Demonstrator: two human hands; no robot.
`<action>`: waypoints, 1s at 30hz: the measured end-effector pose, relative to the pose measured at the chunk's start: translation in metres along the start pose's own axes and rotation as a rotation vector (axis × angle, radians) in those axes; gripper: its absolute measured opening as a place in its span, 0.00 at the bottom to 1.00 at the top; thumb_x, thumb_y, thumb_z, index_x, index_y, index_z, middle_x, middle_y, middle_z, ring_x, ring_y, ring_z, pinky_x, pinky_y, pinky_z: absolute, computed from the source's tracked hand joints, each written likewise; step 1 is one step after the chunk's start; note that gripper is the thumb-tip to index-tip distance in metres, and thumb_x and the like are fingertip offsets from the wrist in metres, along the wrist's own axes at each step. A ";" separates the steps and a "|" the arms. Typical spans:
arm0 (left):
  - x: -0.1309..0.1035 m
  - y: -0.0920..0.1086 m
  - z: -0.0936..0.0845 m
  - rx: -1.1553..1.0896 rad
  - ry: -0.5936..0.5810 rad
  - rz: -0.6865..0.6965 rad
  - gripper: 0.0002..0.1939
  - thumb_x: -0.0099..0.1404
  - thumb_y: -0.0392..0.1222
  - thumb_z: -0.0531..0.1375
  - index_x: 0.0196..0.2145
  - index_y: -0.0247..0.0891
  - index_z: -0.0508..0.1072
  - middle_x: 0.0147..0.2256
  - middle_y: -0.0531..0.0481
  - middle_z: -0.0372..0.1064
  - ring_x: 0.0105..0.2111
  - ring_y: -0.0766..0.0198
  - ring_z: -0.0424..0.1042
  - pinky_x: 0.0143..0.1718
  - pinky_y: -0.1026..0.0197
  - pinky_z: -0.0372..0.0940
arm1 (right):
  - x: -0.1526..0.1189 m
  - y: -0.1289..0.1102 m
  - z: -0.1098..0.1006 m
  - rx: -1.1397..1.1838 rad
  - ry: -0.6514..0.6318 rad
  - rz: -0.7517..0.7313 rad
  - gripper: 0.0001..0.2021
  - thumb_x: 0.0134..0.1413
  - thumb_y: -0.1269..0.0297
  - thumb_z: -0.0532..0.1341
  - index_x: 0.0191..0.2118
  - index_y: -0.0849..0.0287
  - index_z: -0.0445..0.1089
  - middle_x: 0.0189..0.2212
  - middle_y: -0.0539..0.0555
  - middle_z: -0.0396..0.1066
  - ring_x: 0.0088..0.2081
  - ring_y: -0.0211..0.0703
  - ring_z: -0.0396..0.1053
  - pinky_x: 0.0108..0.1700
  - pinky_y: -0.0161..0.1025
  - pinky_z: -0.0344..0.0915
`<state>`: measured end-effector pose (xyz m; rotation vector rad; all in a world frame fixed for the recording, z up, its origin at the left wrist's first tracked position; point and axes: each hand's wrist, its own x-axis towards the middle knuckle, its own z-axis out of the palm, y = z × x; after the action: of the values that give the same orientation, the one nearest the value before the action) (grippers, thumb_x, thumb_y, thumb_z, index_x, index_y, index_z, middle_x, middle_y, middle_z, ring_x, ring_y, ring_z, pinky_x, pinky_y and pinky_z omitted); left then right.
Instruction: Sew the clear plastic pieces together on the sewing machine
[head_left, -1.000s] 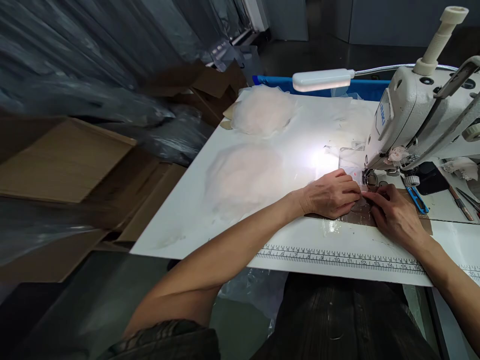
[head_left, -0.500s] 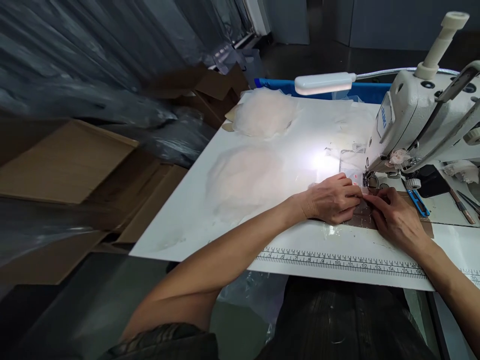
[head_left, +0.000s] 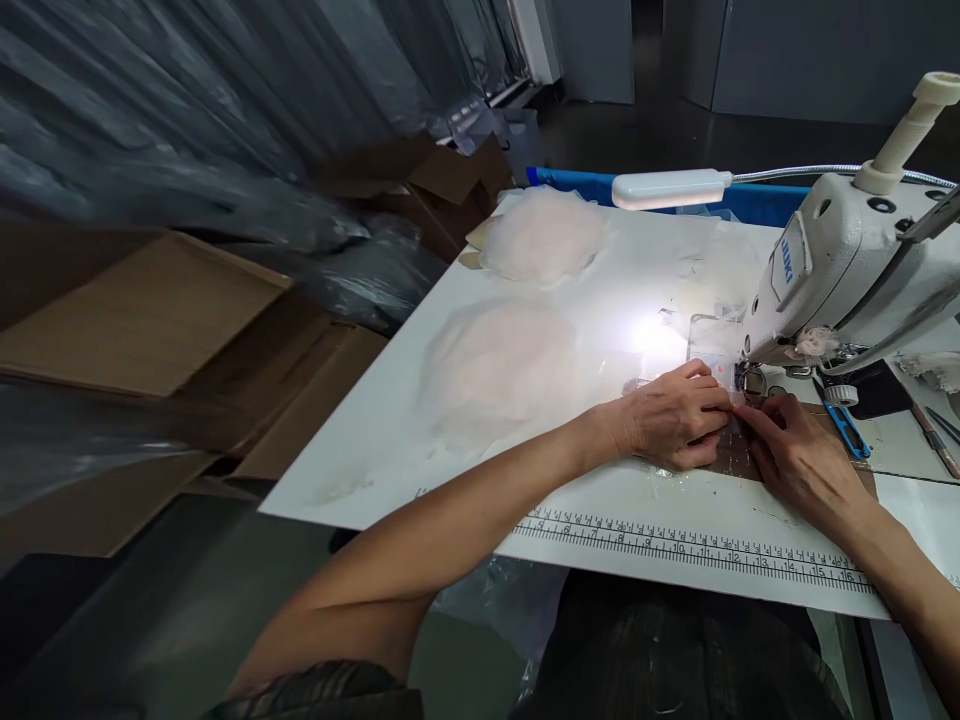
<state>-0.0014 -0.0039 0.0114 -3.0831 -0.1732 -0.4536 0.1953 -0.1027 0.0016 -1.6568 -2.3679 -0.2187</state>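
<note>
My left hand (head_left: 679,415) is closed, fingers bent and thumb tip pressed in, just in front of the presser foot (head_left: 744,378) of a white sewing machine (head_left: 832,265). Close by on the right, my right hand (head_left: 806,455) pinches with thumb and forefinger. The fingertips of both hands almost meet over a small piece of thin, pale fabric, mostly hidden by the fingers. Beneath the hands lies a brown strip (head_left: 739,460) on the white table (head_left: 390,450). Blue thread snips (head_left: 847,430) rest to the right of my right hand.
Two piles of sheer pale pink fabric, a near pile (head_left: 499,370) and a far pile (head_left: 544,235), lie on the left. A lamp (head_left: 671,188) shines over the table. A printed ruler (head_left: 690,550) runs along the front edge. Cardboard boxes (head_left: 150,310) stand at left.
The view has shifted slightly, so the table and machine sit lower and further right. Both hands stay together at the presser foot, with little visible movement against the machine.
</note>
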 end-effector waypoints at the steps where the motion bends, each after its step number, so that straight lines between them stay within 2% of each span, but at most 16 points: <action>1: 0.000 0.000 -0.001 0.000 -0.010 -0.004 0.13 0.65 0.38 0.51 0.34 0.38 0.76 0.38 0.45 0.74 0.34 0.60 0.69 0.46 0.54 0.60 | 0.001 0.000 0.000 -0.006 -0.012 0.004 0.20 0.64 0.68 0.47 0.52 0.59 0.73 0.37 0.61 0.66 0.30 0.41 0.65 0.22 0.33 0.60; 8: 0.000 -0.002 -0.004 0.015 -0.071 -0.044 0.16 0.68 0.42 0.49 0.38 0.35 0.76 0.40 0.43 0.72 0.35 0.59 0.68 0.42 0.53 0.59 | 0.006 -0.002 -0.003 -0.044 -0.098 0.064 0.23 0.60 0.71 0.48 0.56 0.57 0.70 0.38 0.60 0.65 0.28 0.41 0.64 0.20 0.33 0.57; 16: -0.001 -0.004 -0.002 0.008 -0.075 -0.082 0.17 0.68 0.42 0.50 0.47 0.33 0.74 0.48 0.40 0.71 0.39 0.56 0.69 0.43 0.52 0.59 | 0.009 -0.002 -0.005 -0.069 -0.140 0.099 0.20 0.61 0.68 0.49 0.54 0.56 0.70 0.39 0.60 0.66 0.26 0.37 0.62 0.19 0.32 0.54; 21: 0.000 -0.005 -0.002 0.018 -0.055 -0.110 0.18 0.69 0.45 0.50 0.46 0.32 0.74 0.48 0.40 0.70 0.38 0.58 0.69 0.44 0.52 0.58 | 0.012 -0.001 -0.006 -0.073 -0.168 0.125 0.20 0.62 0.65 0.48 0.54 0.55 0.70 0.39 0.60 0.67 0.24 0.38 0.62 0.17 0.32 0.50; 30: 0.002 -0.008 -0.001 -0.025 -0.044 -0.172 0.20 0.69 0.47 0.51 0.46 0.31 0.74 0.47 0.41 0.70 0.38 0.59 0.70 0.53 0.50 0.58 | 0.015 -0.004 -0.007 -0.155 -0.218 0.150 0.20 0.59 0.68 0.52 0.56 0.54 0.68 0.42 0.61 0.68 0.22 0.36 0.62 0.17 0.32 0.52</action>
<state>-0.0006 0.0039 0.0126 -3.1174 -0.4391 -0.3946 0.1873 -0.0928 0.0127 -2.0154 -2.4173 -0.2082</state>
